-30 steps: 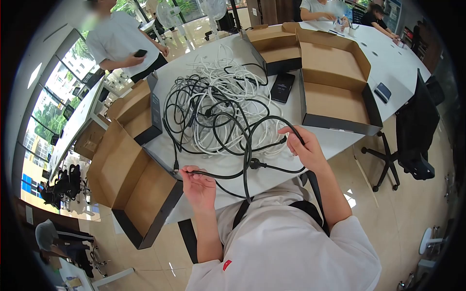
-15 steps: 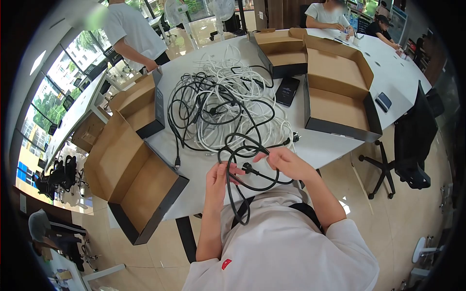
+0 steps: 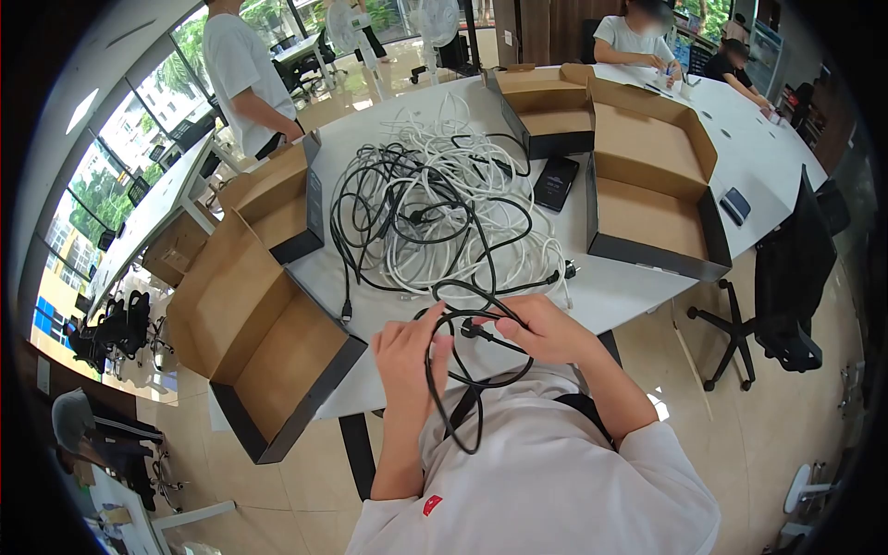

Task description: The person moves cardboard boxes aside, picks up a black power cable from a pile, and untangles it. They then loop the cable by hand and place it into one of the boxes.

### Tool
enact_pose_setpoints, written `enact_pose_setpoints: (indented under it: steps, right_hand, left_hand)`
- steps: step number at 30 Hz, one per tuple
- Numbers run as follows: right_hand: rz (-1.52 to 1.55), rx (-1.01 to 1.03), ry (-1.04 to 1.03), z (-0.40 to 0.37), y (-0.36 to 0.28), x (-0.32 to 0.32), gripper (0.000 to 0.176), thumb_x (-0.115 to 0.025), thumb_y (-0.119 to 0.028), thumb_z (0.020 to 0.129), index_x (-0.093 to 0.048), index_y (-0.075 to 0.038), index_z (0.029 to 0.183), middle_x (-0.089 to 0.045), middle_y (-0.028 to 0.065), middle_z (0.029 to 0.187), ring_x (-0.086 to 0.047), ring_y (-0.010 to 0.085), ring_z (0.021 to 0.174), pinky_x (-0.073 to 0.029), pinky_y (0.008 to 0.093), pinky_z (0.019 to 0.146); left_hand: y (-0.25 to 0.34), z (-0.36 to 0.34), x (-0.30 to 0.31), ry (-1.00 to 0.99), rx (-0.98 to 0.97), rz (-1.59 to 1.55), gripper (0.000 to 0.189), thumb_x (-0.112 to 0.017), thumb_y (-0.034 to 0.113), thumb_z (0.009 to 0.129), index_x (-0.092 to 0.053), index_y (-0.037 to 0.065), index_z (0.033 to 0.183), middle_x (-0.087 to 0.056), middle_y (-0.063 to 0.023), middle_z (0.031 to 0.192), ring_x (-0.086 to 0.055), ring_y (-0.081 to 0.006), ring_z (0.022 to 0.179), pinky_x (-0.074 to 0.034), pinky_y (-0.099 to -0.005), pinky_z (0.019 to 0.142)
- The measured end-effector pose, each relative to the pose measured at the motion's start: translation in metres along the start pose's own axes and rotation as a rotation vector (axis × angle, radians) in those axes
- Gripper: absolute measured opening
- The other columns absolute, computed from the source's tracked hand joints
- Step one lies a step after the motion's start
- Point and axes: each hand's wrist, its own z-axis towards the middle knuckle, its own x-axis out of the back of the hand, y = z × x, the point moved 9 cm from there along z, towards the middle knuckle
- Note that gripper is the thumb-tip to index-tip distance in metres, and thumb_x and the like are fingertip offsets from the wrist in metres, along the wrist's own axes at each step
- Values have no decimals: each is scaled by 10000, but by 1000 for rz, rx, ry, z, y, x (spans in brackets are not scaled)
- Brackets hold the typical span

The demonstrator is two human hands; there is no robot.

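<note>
Left grip (image 3: 407, 359) and right grip (image 3: 544, 330) closed on black cable (image 3: 481, 421), contact partly hidden, tangled cords (image 3: 435, 215) hard to trace

The scene is covered by a single camera, worn on the person's head and aimed forward and down. The wearer's own shirt (image 3: 555, 472) is seen from above at the near edge, closest to the lens, with the left hand (image 3: 404, 359) and right hand (image 3: 546, 330) held a little farther out, near the middle. The white table (image 3: 603, 294) is looked down upon beyond them and is shown stretched to the far right. A very wide field is taken in: windows (image 3: 104, 194) are reached at the left, a black chair (image 3: 786, 296) and tiled floor (image 3: 758, 444) at the right. Straight lines are bowed toward the sides, and the corners are darkened.
</note>
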Motion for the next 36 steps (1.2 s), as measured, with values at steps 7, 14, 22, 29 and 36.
enact_pose_setpoints:
  steps: [7, 14, 22, 29, 36]
  right_hand:
    - [188, -32, 262, -10, 26, 38, 282, -484, -210, 957, -648, -2, 1054, -543, 54, 719, -480, 119, 640, -406, 285, 588]
    - [-189, -376, 426, -26, 88, 67, 280, -482, -216, 966, -656, 3, 951, -555, 70, 607, -516, 154, 577, -426, 308, 584]
    - [-131, -234, 211, -10, 51, 23, 249, -544, -206, 928, -643, 22, 917, -638, 207, 764, -610, 374, 715, -468, 391, 645]
    - [-339, -204, 241, -8, 68, 0, 274, -531, -271, 929, -564, -7, 994, -596, 207, 655, -596, 402, 660, -445, 481, 602]
    - [-268, -277, 229, -20, 46, 39, 734, -732, -330, 790, -382, -27, 1359, -566, 109, 742, -545, 250, 598, -460, 353, 591]
  left_hand:
    - [-73, -17, 41, 462, 382, -701, 398, -397, 373, 991, -578, 25, 925, -626, -42, 721, -534, -162, 805, -348, -330, 863]
    - [-96, 13, 69, 688, 305, -1710, 334, -431, 355, 995, -564, 49, 977, -608, -49, 825, -515, -169, 841, -385, -313, 843]
    - [-63, 68, 26, 458, 196, -2063, 312, -414, 310, 1001, -600, 64, 1050, -681, -85, 1040, -581, -210, 952, -424, -363, 874]
    - [-33, 89, -5, 215, 210, -2475, 342, -379, 285, 1008, -633, 79, 1106, -685, -18, 1089, -593, -185, 930, -403, -335, 895]
    - [-53, 99, 27, 246, 36, -2332, 343, -386, 301, 1004, -640, 96, 1111, -687, -3, 1085, -594, -182, 962, -392, -332, 907]
